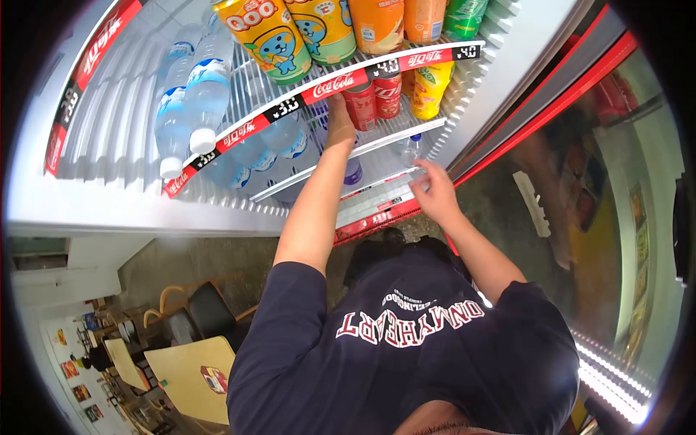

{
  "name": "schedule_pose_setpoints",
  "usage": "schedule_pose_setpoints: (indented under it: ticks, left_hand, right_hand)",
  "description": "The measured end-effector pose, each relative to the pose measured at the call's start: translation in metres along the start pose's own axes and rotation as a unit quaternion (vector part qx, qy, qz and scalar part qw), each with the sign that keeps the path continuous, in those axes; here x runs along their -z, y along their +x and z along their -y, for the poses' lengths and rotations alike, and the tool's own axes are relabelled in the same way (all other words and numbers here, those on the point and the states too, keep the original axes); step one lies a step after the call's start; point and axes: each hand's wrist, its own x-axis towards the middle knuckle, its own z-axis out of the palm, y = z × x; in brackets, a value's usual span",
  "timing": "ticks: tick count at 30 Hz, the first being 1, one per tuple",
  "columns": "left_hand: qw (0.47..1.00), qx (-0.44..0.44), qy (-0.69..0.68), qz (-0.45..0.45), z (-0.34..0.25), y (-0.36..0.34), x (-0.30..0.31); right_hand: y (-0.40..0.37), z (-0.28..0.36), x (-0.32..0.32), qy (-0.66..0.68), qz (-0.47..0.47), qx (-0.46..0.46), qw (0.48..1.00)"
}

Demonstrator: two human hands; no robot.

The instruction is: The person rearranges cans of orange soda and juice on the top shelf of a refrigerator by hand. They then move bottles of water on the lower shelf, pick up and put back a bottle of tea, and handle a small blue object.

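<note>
My left hand point(338, 122) reaches into a drinks fridge, onto the shelf under the Coca-Cola price strip point(333, 85). It is right beside a red can point(360, 107), and its fingers are hidden behind the strip and the can. Another red can point(388, 96) and a yellow bottle point(432, 90) stand to the right of it. My right hand point(437, 194) hovers at the fridge's front edge, fingers apart and loosely bent, with nothing in them. Just beyond its fingertips a clear bottle point(412, 150) stands on a lower shelf.
Orange Qoo bottles point(264, 36) and a green can point(464, 18) line the upper shelf. Clear water bottles point(208, 94) stand at the left, more lie lower down. The red-edged glass door point(551, 116) hangs open on the right. Behind me are a table point(190, 377) and a chair point(210, 308).
</note>
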Motion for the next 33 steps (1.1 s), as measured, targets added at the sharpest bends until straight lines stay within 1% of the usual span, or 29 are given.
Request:
schedule_pose_setpoints:
  ticks: [4,6,7,10,13,16,17,18,20,21,23,25,26,27,28,30,31,32,33]
  left_hand:
    - [0.999,-0.016,0.021,-0.018,-0.008,-0.003,-0.001]
    - [0.999,-0.025,0.037,-0.03,-0.014,-0.008,-0.002]
    - [0.998,-0.032,0.048,-0.037,-0.018,-0.012,-0.002]
    - [0.993,-0.056,0.092,-0.053,-0.028,-0.026,-0.002]
    - [0.986,-0.079,0.136,-0.059,-0.037,-0.042,0.001]
    - [0.976,-0.082,0.195,-0.042,-0.03,-0.051,0.012]
    - [0.983,-0.069,0.168,-0.037,-0.027,-0.051,0.014]
    - [0.984,-0.077,0.157,-0.034,-0.025,-0.052,0.016]
    - [0.987,-0.09,0.132,-0.024,-0.017,-0.054,0.02]
    - [0.986,-0.078,0.147,-0.015,-0.017,-0.054,0.023]
    - [0.982,-0.098,0.16,-0.01,-0.017,-0.059,0.025]
    - [0.974,-0.136,0.181,0.01,-0.022,-0.068,0.028]
    - [0.963,-0.154,0.22,0.023,-0.024,-0.076,0.032]
    - [0.95,-0.172,0.258,0.038,-0.031,-0.086,0.036]
    - [0.935,-0.192,0.294,0.053,-0.038,-0.097,0.04]
    - [0.942,-0.167,0.277,0.089,-0.042,-0.126,0.046]
    - [0.946,-0.157,0.263,0.105,-0.041,-0.141,0.049]
    - [0.95,-0.146,0.249,0.122,-0.039,-0.15,0.05]
    - [0.957,-0.094,0.212,0.173,-0.038,-0.157,0.048]
  right_hand:
    - [0.054,0.038,0.022,0.01,-0.127,0.131,0.983]
    - [0.083,0.059,0.033,0.016,-0.181,0.158,0.971]
    - [0.096,0.066,0.037,0.06,-0.195,0.162,0.965]
    - [0.131,0.078,0.035,0.085,-0.264,0.18,0.944]
    - [0.146,0.095,0.048,-0.07,-0.238,0.119,0.961]
    - [0.162,0.094,0.053,-0.072,-0.258,0.043,0.962]
    - [0.17,0.091,0.055,-0.122,-0.291,0.076,0.946]
    - [0.173,0.097,0.058,-0.128,-0.278,0.044,0.951]
    - [0.183,0.101,0.065,-0.191,-0.198,-0.017,0.961]
    - [0.186,0.099,0.067,-0.199,-0.186,-0.022,0.962]
    - [0.189,0.098,0.07,-0.214,-0.164,-0.035,0.962]
    - [0.179,0.125,0.072,-0.232,-0.153,-0.071,0.958]
    - [0.173,0.135,0.073,-0.242,-0.147,-0.092,0.955]
    - [0.167,0.129,0.067,-0.203,-0.202,-0.038,0.957]
    - [0.16,0.125,0.063,-0.163,-0.221,-0.021,0.961]
    - [0.142,0.117,0.055,-0.084,-0.254,0.017,0.963]
    - [0.133,0.109,0.05,-0.118,-0.279,0.046,0.952]
    - [0.122,0.106,0.047,-0.097,-0.279,0.06,0.954]
    - [0.108,0.11,0.042,-0.076,-0.277,0.073,0.955]
